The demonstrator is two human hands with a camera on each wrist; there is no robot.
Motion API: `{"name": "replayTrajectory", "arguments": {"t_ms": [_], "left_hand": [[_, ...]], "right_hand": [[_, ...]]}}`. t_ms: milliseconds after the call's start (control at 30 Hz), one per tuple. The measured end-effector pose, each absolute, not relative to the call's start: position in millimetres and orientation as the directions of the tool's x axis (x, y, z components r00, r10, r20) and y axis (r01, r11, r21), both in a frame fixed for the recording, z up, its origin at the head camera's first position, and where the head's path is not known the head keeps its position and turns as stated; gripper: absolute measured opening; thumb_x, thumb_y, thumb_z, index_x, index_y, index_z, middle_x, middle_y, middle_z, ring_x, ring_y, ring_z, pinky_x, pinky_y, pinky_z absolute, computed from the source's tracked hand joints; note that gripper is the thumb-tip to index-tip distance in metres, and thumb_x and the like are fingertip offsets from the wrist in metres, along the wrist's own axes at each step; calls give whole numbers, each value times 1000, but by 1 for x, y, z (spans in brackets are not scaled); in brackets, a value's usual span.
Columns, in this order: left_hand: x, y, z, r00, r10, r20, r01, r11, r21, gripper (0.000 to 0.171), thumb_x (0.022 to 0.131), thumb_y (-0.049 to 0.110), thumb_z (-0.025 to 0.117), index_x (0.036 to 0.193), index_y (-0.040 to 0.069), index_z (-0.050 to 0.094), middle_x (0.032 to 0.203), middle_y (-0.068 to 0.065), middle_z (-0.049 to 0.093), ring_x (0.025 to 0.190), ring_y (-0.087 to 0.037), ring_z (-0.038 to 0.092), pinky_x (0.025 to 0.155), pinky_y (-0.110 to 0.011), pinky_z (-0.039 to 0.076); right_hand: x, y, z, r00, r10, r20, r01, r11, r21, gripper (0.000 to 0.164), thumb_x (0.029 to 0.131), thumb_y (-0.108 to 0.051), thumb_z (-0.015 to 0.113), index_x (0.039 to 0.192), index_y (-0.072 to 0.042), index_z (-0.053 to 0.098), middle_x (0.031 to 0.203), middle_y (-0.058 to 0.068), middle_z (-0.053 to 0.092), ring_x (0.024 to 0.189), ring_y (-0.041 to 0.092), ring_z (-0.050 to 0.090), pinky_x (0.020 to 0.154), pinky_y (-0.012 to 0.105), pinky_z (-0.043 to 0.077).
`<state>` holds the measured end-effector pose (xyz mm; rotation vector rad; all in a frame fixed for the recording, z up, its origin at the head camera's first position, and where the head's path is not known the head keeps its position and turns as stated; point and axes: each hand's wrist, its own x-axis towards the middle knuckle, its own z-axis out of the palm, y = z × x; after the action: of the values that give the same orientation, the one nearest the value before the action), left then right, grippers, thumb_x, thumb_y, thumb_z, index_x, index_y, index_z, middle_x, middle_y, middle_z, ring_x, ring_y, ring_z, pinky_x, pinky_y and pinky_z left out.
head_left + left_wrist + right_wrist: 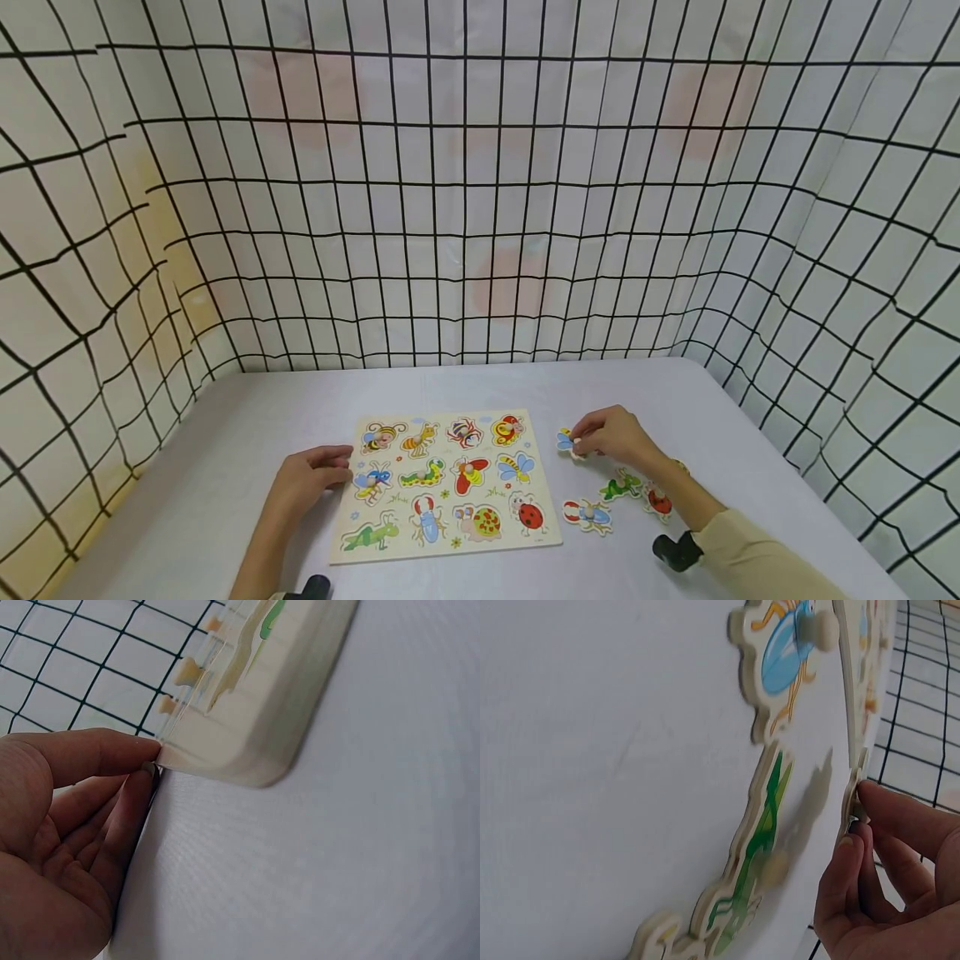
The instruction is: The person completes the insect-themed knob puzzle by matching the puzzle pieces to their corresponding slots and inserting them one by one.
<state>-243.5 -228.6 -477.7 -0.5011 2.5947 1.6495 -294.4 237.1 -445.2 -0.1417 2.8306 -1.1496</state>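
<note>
A wooden peg puzzle board point(450, 496) with insect pictures lies on the table. Along its left edge rests my left hand point(309, 479), touching the side with fingertips; the left wrist view shows this hand point(75, 825) at the board's pale edge point(247, 754). Right of the board, my right hand point(611, 433) pinches a blue-winged insect puzzle piece point(565, 442). Seen nearly edge-on in the right wrist view, that piece point(849, 796) is between thumb and fingers of the hand point(892, 877).
Loose pieces lie below the right forearm: a blue stag beetle point(587, 517), a green grasshopper point(621, 485) and a red ladybug point(658, 502). The forearm partly covers a yellowish piece. A white cloth covers the table point(450, 387); a black wire grid point(465, 183) surrounds it.
</note>
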Motion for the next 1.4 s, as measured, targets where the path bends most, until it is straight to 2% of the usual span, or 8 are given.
{"name": "replayTrajectory", "arguments": {"t_ms": [333,700,1400], "left_hand": [[-245,-230,-480,-951,-254,-177,-270,400,876,40,85,8,76,124,2,71,96,-8,71,84,-18,64,77,-29,55],[-245,-230,-479,-947,-258,-193,-287,401,870,40,85,7,75,125,3,70,97,-8,71,86,-19,64,78,-29,55],[-244,-229,-477,-943,-263,-206,-302,407,862,41,85,9,75,125,4,70,99,-8,71,85,-19,65,80,-30,52]], "right_hand": [[-294,212,-449,-983,-177,-46,-90,688,-720,15,76,-11,85,89,-9,78,81,-1,72,67,14,58,61,29,49],[-290,187,-450,-980,-181,-77,-68,678,-732,12,77,-12,85,87,-12,78,80,-2,71,66,15,57,59,28,45],[-278,154,-453,-964,-256,-72,-120,659,-743,13,73,-8,87,81,-10,78,73,-2,64,64,13,52,57,26,42]]}}
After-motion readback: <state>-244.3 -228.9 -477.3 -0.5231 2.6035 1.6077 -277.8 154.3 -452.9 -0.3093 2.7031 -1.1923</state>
